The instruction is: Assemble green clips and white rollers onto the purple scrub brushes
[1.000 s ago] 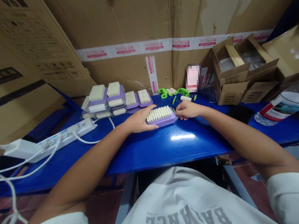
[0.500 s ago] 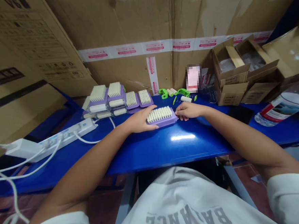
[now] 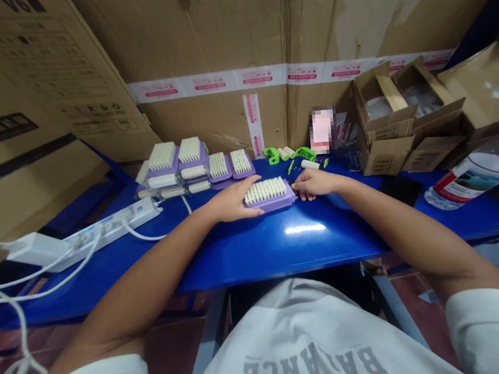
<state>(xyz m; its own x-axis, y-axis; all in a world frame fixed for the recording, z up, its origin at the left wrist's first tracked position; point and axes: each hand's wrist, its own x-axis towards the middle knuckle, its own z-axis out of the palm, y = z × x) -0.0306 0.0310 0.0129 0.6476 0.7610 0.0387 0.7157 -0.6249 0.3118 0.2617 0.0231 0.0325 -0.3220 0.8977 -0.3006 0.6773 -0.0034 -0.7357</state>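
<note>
A purple brush head [image 3: 267, 192] with rows of cream bristles lies bristles up on the blue table [image 3: 254, 249]. My left hand [image 3: 235, 200] grips its left end, with the thumb on the near side and the fingers on the far side. At the brush head's right end is my right hand [image 3: 311, 184], its fingers pinched together; whatever they hold is too small or hidden to make out. Just beyond that hand lie a cream roller [image 3: 310, 164] and small green pieces [image 3: 291, 167]. Green brackets [image 3: 272, 156] and more cream rollers [image 3: 288, 152] sit farther back.
Several purple brush heads [image 3: 189, 151] are stacked at the back left, by a white power strip [image 3: 107, 231] with cables. Open cardboard boxes [image 3: 388, 154] and a large plastic bottle [image 3: 466, 177] stand on the right. A dark flat object [image 3: 401, 190] lies near them. Cardboard [image 3: 210, 115] walls the back.
The right end of the brush head looks slightly shifted beside my right fingers. Both hands keep nearly the same places; the view has moved very slightly.
</note>
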